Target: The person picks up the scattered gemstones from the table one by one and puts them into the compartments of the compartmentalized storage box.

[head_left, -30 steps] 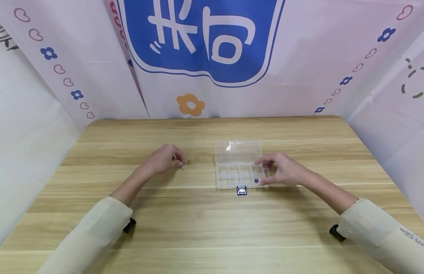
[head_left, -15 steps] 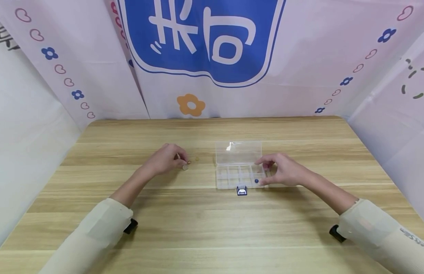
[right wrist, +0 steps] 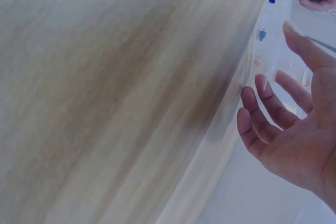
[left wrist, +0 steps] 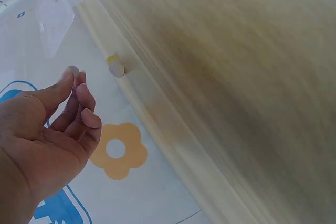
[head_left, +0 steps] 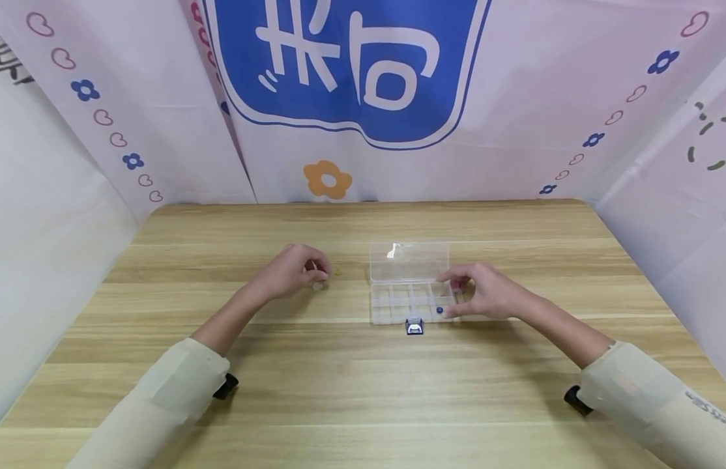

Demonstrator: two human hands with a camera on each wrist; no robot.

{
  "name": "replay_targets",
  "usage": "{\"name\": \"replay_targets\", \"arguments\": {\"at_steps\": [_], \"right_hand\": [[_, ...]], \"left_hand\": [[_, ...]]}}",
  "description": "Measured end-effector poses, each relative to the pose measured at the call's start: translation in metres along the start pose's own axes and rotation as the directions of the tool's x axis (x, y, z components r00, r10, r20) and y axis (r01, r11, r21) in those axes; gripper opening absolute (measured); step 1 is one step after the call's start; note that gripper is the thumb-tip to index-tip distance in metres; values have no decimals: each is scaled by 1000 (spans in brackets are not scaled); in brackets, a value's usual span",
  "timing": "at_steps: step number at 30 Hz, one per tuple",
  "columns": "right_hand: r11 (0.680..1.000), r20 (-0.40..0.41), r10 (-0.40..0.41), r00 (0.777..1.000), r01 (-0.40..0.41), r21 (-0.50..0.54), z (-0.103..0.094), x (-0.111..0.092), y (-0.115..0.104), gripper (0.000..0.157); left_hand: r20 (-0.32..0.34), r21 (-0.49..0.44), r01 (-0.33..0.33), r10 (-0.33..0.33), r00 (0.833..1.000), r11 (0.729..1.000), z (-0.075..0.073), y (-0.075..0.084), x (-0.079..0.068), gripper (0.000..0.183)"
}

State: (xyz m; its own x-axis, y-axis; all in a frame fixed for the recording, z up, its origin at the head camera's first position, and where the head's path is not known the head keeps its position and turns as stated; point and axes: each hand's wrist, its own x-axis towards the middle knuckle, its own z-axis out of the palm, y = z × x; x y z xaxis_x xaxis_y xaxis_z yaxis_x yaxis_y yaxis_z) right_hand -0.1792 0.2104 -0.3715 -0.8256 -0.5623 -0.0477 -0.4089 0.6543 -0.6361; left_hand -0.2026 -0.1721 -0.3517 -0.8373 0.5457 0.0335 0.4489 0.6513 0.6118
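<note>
A clear plastic compartment box (head_left: pixel 401 303) stands with its lid (head_left: pixel 410 260) up. My right hand (head_left: pixel 486 291) holds the box's right end, thumb at the front and fingers toward the back. Inside, in the front right compartment, lies a dark blue round piece (head_left: pixel 439 311). My left hand (head_left: pixel 292 270) is to the left of the box, thumb and forefinger pinched together over the spot of a small red round piece, now hidden at the fingertips. A small clear disc (left wrist: pixel 116 69) lies close by, with a small yellow piece (left wrist: pixel 111 59) beside it in the left wrist view.
The wooden table (head_left: pixel 339 391) extends on all sides of the box. A blue-edged latch (head_left: pixel 414 326) sticks out from the box's front. Printed cloth (head_left: pixel 515 130) hangs behind the table and at both sides.
My left hand has slid slightly right, covering the small red piece, which showed beside the fingertips before. The right hand and the box have stayed in place.
</note>
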Motion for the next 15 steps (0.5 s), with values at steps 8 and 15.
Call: {"name": "replay_targets", "arguments": {"at_steps": [8, 15], "right_hand": [[1000, 3, -5, 1000, 5, 2, 1, 1, 2, 61], [1000, 2, -2, 1000, 2, 3, 0, 1, 2, 60]], "left_hand": [[10, -21, -6, 7, 1000, 1000, 2, 2, 0, 11], [3, -16, -23, 23, 1000, 1000, 5, 4, 3, 11]]}}
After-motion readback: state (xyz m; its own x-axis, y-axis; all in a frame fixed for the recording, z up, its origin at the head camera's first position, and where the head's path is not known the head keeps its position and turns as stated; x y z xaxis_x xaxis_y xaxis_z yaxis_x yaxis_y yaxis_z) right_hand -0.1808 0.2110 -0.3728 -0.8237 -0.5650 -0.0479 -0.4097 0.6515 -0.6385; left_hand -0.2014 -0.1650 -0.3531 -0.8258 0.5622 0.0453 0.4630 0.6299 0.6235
